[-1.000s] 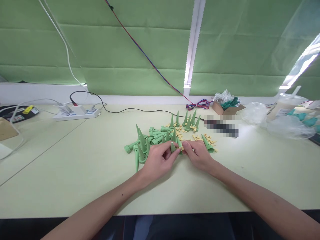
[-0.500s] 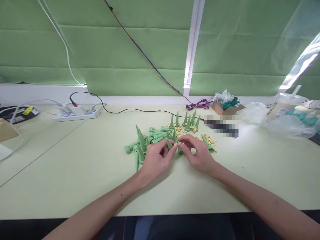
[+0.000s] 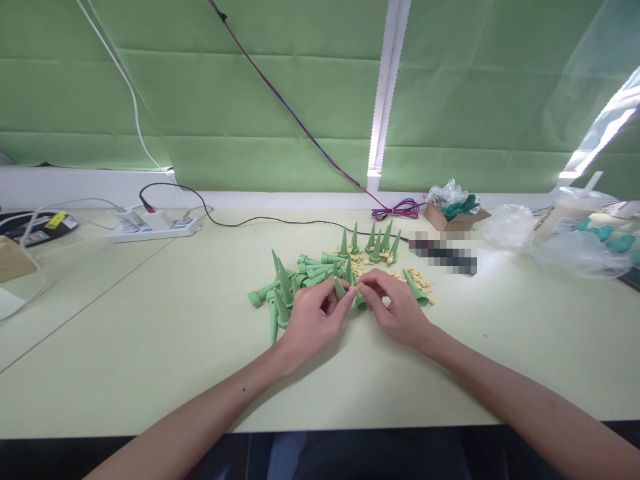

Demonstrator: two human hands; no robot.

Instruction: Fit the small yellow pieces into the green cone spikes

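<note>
My left hand [image 3: 317, 310] is closed round a green plastic spike [image 3: 339, 288], whose pointed end sticks up between the fingers. Against it, the thumb and fingertips of my right hand [image 3: 395, 303] pinch a small yellow plastic piece [image 3: 354, 289], mostly covered by the fingers. The two hands' fingertips meet there, just above the table. Left of and behind my left hand lies a pile of similar green spikes [image 3: 283, 280], some upright and some on their sides. More loose yellow pieces [image 3: 423, 279] are scattered behind my right hand, beside a lying green spike [image 3: 416, 291].
Several green spikes [image 3: 380, 243] stand upright at the back. A power strip [image 3: 155, 230] and black cable lie back left. To the back right are a small cardboard box [image 3: 453, 222], plastic bags [image 3: 510, 227] and a cup with a straw [image 3: 563, 212].
Both hands stay in nearly the same place. The fingertips of my right hand have shifted slightly at the yellow piece.
</note>
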